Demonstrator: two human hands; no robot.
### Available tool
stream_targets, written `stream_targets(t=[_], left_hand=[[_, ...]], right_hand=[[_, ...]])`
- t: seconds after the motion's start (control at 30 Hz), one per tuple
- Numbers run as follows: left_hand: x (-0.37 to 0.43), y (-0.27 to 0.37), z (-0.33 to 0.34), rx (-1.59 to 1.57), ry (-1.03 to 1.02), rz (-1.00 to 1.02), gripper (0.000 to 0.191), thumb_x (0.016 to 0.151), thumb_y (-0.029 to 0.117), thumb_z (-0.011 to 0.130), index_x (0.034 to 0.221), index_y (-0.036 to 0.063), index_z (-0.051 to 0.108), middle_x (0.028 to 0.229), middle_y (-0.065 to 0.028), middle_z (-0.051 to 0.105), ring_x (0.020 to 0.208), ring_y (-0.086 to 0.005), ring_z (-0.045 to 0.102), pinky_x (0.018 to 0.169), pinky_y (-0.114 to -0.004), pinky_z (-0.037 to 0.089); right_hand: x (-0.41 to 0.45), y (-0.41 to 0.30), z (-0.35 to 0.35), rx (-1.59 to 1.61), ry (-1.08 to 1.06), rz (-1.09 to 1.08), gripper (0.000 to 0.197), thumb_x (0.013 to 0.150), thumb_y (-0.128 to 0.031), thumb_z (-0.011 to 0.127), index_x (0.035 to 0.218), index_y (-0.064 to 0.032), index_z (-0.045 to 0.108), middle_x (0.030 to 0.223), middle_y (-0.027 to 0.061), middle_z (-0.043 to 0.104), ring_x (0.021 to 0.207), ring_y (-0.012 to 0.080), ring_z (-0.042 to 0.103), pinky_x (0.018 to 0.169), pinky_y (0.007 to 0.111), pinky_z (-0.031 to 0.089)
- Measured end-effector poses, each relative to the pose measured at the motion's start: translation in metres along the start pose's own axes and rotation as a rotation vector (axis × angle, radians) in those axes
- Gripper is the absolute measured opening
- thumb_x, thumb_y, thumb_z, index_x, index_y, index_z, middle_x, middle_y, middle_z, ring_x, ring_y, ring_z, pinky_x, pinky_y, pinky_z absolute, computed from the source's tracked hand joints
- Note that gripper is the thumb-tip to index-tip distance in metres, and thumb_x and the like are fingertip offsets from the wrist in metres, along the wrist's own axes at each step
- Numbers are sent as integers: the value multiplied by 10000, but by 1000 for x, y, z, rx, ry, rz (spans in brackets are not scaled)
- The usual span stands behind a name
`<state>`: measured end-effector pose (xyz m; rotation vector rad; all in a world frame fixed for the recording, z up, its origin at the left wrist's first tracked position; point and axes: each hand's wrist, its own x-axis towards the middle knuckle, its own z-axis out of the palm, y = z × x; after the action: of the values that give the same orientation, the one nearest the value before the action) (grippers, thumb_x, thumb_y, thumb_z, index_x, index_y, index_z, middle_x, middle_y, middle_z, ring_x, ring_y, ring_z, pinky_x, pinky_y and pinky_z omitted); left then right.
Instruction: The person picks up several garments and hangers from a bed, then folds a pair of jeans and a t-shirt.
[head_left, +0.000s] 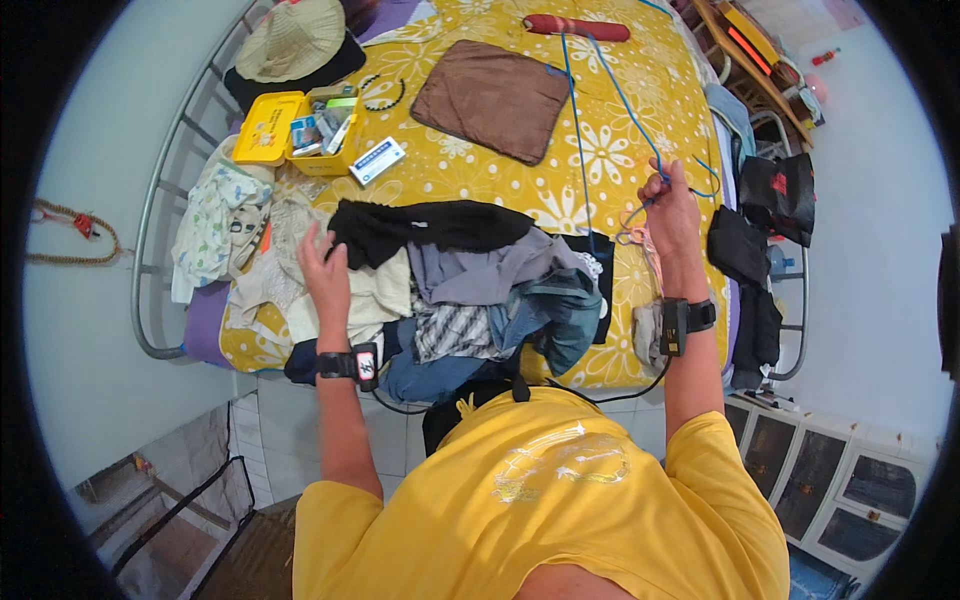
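Observation:
My right hand (671, 206) grips a thin blue cord (630, 109), and a loose end of it curls past my fingers. The cord runs up to a rolled red bundle (576, 28) at the far side of the bed. From that roll a second strand drops to the clothes. On the left, my left hand (324, 274) has its fingers apart and holds nothing; it is over the clothes, beside a black garment (435, 225). Below this lie a grey-purple garment (480, 266), a checked cloth (454, 330) and a teal-blue garment (562, 311). Pink cord (641, 238) lies below my right hand.
A brown square cushion cover (491, 101) lies on the yellow floral bedsheet (607, 154). At the left are an open yellow box (322, 161) of small packages, a white-and-blue carton (377, 161) and a straw hat (291, 41). Metal rails (150, 217) bound the bed; black bags (776, 195) hang right.

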<state>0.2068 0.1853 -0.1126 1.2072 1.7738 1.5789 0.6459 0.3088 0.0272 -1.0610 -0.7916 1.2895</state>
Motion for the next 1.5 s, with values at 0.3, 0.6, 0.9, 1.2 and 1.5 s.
stream_targets(t=[0.3, 0.6, 0.9, 1.2, 1.5], left_hand=[[-43, 5, 43, 286, -171, -54, 423, 805, 20, 606, 1209, 23, 480, 1178, -140, 444, 1056, -251, 526, 898, -335, 448], [-143, 4, 99, 314, -342, -288, 337, 805, 89, 629, 1114, -7, 534, 1057, -113, 561, 939, -199, 586, 816, -297, 463], [-165, 38, 146, 446, -343, -258, 221, 780, 149, 665, 943, 14, 604, 799, -52, 589, 728, -147, 571, 691, -270, 459], [-201, 4, 158, 818, -542, -612, 710, 681, 452, 750, 1075, -76, 488, 968, -227, 600, 861, -337, 597, 773, -400, 480], [-78, 73, 229, -146, -539, -415, 359, 861, 39, 539, 1214, -4, 490, 1096, -76, 579, 935, -157, 567, 762, -281, 486]], right_hand=[[51, 46, -236, -823, 217, -184, 319, 854, -79, 495, 1158, -20, 574, 792, 78, 608, 622, 178, 541, 582, 306, 437], [70, 66, -354, -1541, 425, -401, 444, 788, -12, 437, 1218, -37, 546, 815, 225, 615, 750, 380, 585, 706, 441, 451], [72, 100, -394, -1670, 95, -241, 401, 786, 7, 439, 1149, -38, 601, 858, 252, 595, 796, 400, 571, 710, 464, 443], [66, 131, -414, -1630, 22, -219, 354, 769, -13, 535, 1122, -30, 565, 826, 250, 564, 798, 410, 554, 699, 489, 433], [44, 125, -305, -996, -280, -135, 320, 827, -115, 612, 1140, -60, 571, 875, 99, 626, 757, 188, 602, 692, 294, 481]])
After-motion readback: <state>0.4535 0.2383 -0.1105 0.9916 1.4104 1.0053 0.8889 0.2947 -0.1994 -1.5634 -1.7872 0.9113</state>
